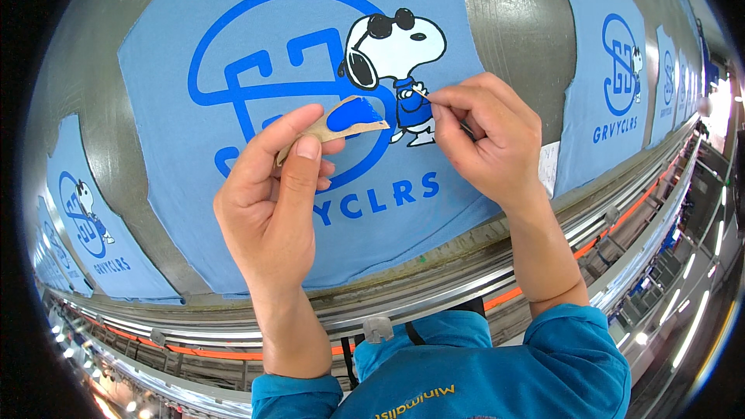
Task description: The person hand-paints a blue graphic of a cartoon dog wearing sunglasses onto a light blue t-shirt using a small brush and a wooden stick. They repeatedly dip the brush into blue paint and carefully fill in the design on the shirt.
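A light blue fabric panel (pixel 171 46) lies on a long metal surface, printed with a darker blue emblem, lettering and a cartoon dog (pixel 396 43) in sunglasses. My left hand (pixel 268 194) grips a bent tan scrap of card (pixel 334 128) that carries a glob of bright blue paint (pixel 349 112), held over the emblem. My right hand (pixel 485 132) pinches a thin little stick (pixel 423 95), its tip over the dog's blue-clothed body. Whether that tip touches the print is too small to tell. A pale paper (pixel 549 167) lies partly behind my right wrist.
Similar printed panels run along the surface to the right (pixel 601 54) and left (pixel 81 256). A metal rail (pixel 365 318) with an orange strip (pixel 504 297) follows the near edge, just beyond my body. A lit workspace floor shows at the lower right.
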The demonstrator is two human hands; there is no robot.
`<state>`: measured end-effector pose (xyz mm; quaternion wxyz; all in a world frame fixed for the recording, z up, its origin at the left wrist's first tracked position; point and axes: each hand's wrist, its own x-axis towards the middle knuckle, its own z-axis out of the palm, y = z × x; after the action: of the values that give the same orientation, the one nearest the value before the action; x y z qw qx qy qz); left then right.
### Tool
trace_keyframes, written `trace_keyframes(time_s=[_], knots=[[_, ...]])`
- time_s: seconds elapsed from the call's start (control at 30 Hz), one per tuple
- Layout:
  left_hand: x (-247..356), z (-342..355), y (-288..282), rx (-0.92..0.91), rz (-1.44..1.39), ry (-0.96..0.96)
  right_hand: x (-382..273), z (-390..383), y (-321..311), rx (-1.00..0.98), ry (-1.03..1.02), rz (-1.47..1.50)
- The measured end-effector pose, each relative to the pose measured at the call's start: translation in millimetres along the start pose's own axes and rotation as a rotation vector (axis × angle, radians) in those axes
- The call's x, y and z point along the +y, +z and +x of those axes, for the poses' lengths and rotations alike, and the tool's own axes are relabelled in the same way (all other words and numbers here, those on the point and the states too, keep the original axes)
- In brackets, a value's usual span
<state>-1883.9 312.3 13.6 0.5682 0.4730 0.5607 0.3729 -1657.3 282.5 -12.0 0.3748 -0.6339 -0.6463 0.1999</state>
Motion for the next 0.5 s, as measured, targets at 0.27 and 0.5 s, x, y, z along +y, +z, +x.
trace_keyframes(time_s=[0.27, 0.5], knots=[[1.4, -0.6, 0.4, -0.001, -0.008, -0.015, -0.3, -0.1, 0.8, 0.005, 0.016, 0.003], [-0.9, -0.5, 0.2, -0.011, -0.024, 0.003, 3.1, -1.3, 0.5, -0.002, -0.012, 0.021]])
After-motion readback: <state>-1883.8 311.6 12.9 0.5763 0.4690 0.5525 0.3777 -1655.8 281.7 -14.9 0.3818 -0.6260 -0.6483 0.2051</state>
